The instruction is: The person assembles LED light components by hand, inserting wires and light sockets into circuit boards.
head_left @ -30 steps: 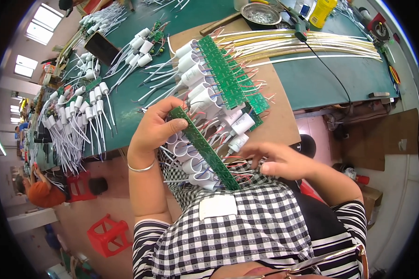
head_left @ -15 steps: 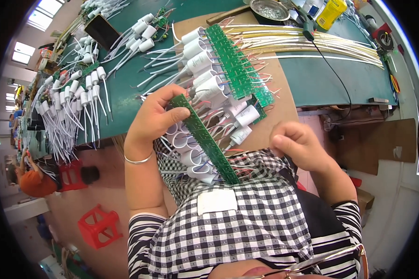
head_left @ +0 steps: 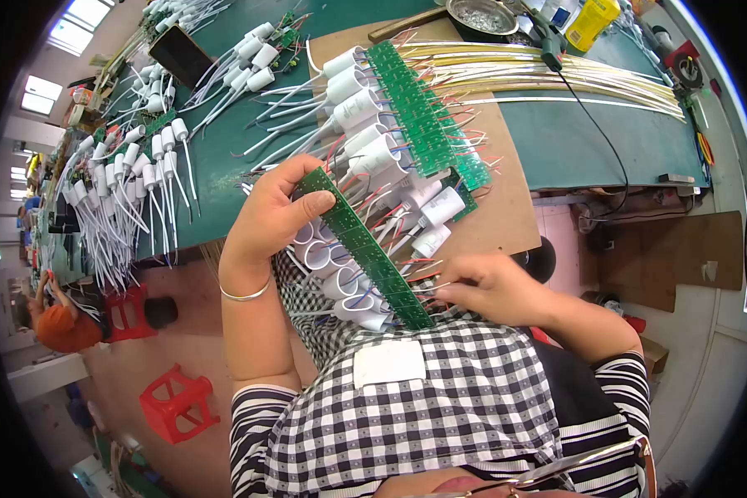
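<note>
A long, narrow green circuit board (head_left: 369, 253) slants over my lap, with my left hand (head_left: 275, 212) closed on its upper end, thumb on top. White cylindrical housings (head_left: 339, 283) hang along the board's left side, joined to it by wires. At the lower right edge of the board, my right hand (head_left: 502, 290) is closed in a pinch on thin wires (head_left: 426, 289) that stick out there. Its fingertips partly hide them. Just beyond lies a stack of similar green boards (head_left: 411, 108) with white housings (head_left: 358, 109) and red and white wires.
A brown board (head_left: 506, 195) lies on the green table (head_left: 556, 149). Long yellowish strips (head_left: 556, 70), a corded tool (head_left: 548, 46), a metal bowl (head_left: 481, 17) and a yellow bottle (head_left: 591, 25) are at the far right. Bundled housings (head_left: 129, 170) fill the left. A red stool (head_left: 177, 404) stands on the floor.
My right hand has moved left and down from beside the board to its lower edge and pinched the wires. My left hand and the board have barely shifted.
</note>
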`<state>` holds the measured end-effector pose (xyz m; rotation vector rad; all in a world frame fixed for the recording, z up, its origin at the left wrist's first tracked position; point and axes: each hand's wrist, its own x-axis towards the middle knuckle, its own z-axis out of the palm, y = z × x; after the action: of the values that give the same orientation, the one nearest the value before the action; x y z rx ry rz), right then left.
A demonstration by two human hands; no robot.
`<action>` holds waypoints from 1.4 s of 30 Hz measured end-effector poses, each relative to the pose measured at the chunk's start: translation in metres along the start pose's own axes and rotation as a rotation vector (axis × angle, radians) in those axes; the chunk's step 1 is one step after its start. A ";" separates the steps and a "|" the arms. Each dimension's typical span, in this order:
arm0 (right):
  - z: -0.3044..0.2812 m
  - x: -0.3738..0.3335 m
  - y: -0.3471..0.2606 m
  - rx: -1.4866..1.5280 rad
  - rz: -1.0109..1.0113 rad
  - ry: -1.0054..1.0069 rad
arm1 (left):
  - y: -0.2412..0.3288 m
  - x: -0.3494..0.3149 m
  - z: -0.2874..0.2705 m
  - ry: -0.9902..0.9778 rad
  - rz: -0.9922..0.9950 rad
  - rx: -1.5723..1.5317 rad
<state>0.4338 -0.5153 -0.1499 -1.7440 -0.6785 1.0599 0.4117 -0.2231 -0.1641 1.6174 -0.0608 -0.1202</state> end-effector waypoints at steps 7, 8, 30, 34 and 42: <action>-0.029 -0.022 0.025 0.348 -0.076 0.055 | -0.011 -0.017 -0.016 0.120 0.194 -0.205; -0.023 -0.016 0.029 0.377 -0.094 -0.007 | -0.010 -0.018 -0.021 0.114 0.218 -0.191; 0.010 0.032 -0.005 0.409 -0.384 0.316 | 0.010 -0.007 -0.015 0.346 0.231 -0.214; -0.003 0.029 -0.005 0.280 -0.226 0.157 | 0.009 -0.016 -0.016 0.314 0.204 -0.182; 0.015 0.014 0.002 -0.053 -0.391 0.059 | 0.014 -0.011 -0.025 -0.070 0.102 -0.056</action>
<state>0.4275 -0.4986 -0.1597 -1.5950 -0.9701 0.7236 0.4038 -0.1979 -0.1481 1.5510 -0.1915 -0.0990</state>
